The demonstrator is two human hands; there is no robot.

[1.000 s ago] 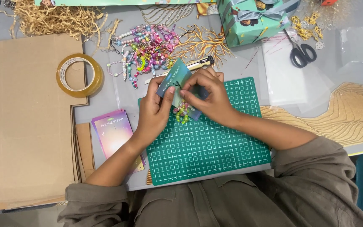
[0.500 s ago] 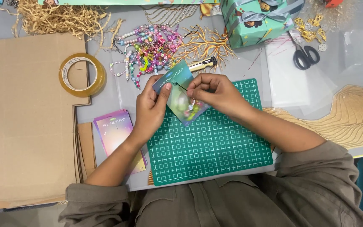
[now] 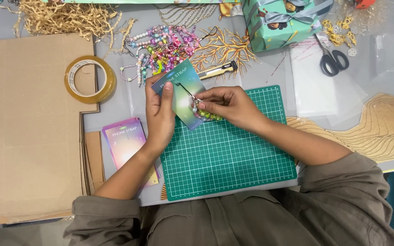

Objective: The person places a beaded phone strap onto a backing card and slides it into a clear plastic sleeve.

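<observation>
Left hand (image 3: pixel 159 114) pinches the thin teal-green paper backing card (image 3: pixel 182 92) by its edge; right hand (image 3: pixel 226 107) closed on the small, light green-beaded strap (image 3: pixel 207 115), likely best held by its cord.

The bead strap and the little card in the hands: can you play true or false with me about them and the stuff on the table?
1. The left hand holds a teal card. True.
2. The right hand holds the scissors. False: it pinches a beaded strap against the card; the scissors lie untouched at the far right.
3. A tape roll lies on the cardboard. True.
4. The cutting mat is red. False: it is green with a white grid.
5. A pile of beaded straps lies beyond the hands. True.
6. The stack of purple cards sits on the mat. False: it lies left of the mat.
</observation>
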